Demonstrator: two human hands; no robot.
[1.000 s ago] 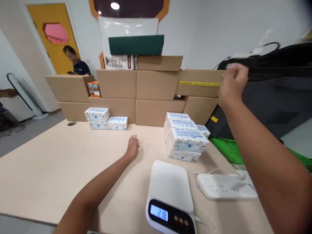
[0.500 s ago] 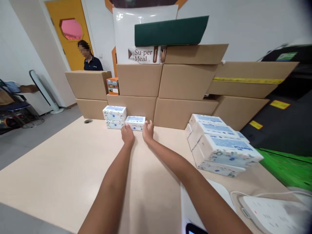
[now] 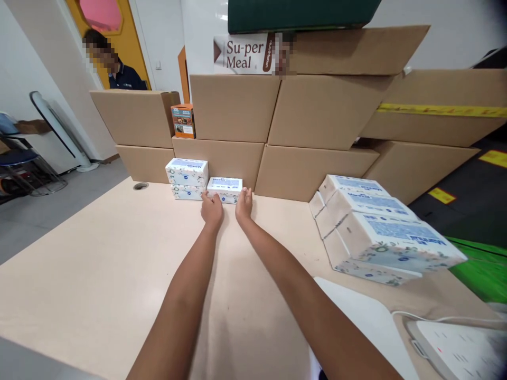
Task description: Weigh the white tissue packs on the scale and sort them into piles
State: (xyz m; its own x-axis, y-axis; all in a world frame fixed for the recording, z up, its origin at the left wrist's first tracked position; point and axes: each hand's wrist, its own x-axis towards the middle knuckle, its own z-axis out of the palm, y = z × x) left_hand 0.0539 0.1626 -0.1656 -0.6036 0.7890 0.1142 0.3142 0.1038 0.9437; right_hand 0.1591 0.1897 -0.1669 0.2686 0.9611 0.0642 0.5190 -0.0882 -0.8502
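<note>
A white tissue pack (image 3: 224, 184) with blue print lies on the table against the cardboard boxes. My left hand (image 3: 212, 209) is at its near left corner, thumb toward the pack and fingers curled. Along its right end, my right hand (image 3: 244, 203) presses with fingers upright, so the pack sits between both hands. Just left of it stand two more tissue packs, an upper one (image 3: 187, 171) stacked on a lower one (image 3: 188, 191). A larger pile of tissue packs (image 3: 396, 237) stands at the right of the table.
Stacked cardboard boxes (image 3: 222, 163) form a wall along the table's back edge. An orange box (image 3: 183, 121) stands among them. At the lower right are a white flat board (image 3: 364, 311) and a power strip (image 3: 459, 345) with cables. Behind the boxes is a person (image 3: 124, 75).
My view has tilted down and moved closer. Both hands remain at the pack, which lies in the same place beside the two-pack stack, and the right fingers now lie closer against its end.
</note>
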